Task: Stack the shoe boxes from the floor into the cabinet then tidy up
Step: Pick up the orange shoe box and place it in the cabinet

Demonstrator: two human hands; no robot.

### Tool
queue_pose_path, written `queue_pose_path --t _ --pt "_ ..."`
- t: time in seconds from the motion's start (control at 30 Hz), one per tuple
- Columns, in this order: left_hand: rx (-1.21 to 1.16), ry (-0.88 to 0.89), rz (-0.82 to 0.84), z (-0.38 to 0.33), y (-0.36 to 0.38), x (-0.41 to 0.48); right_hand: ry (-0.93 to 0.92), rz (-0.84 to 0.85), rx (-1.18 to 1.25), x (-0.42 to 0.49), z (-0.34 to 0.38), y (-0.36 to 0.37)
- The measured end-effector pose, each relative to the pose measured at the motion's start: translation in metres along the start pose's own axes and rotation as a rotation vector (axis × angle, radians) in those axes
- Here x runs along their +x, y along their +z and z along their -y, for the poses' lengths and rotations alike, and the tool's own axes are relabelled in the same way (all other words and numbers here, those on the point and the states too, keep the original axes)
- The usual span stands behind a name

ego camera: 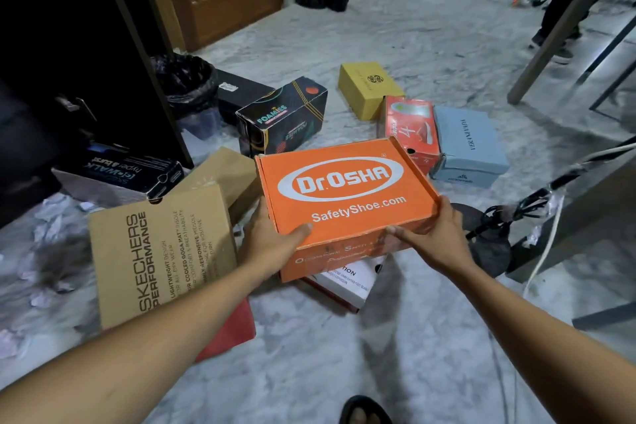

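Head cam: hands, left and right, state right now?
Left hand: grips the orange Dr.Osha box at its left side, thumb on the lid.
Right hand: grips the same box at its right side.

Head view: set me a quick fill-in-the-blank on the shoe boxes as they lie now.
1. The Dr.OSHA box gripped by the left hand and the right hand is coloured ____.
2. The brown box beside the left hand is printed SKECHERS ____.
3. The yellow box lies on the ____.
Missing words: orange; PERFORMANCE; floor.
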State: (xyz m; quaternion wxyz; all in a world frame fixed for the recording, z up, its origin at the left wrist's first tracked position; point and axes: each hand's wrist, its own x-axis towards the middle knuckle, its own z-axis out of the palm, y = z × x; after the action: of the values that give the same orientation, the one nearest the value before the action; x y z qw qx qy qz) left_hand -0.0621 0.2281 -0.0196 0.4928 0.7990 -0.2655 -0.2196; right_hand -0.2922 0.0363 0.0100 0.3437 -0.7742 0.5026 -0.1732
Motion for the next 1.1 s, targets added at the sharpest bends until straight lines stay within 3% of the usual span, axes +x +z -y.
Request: queue_pose_path --t 0.13,0.3,0.47,0.53,0.7,0.83,1.1 --pt "0.010 0.143 0.099 0.017 -0.004 -0.015 0.021 -0.031 -0.033 -0.003 -0.007 -0.005" --pt "0.012 0.096 0.144 0.033 -0.017 -0.004 0.062 -0.037 0.176 -0.005 -0.023 -0.007" --pt "-0.071 0.115 0.193 0.013 -0.014 -0.003 0.101 0.231 0.375 0.006 -0.025 -0.013" --pt "-0.103 0.130 0.227 -0.001 -0.019 0.002 0.091 0.248 0.442 0.007 -0.011 -0.025" --pt "-0.097 0.260 0.209 -0.050 -0.073 0.006 -0.053 0.189 0.489 -0.008 0.064 -0.055" --pt "-0.063 0.255 0.045 -0.101 -0.157 -0.023 -0.191 0.170 0.404 -0.023 0.159 -0.078" --pt "-0.033 0.248 -0.295 -0.137 -0.361 -0.154 -0.485 0.343 0.380 -0.120 0.357 -0.060"
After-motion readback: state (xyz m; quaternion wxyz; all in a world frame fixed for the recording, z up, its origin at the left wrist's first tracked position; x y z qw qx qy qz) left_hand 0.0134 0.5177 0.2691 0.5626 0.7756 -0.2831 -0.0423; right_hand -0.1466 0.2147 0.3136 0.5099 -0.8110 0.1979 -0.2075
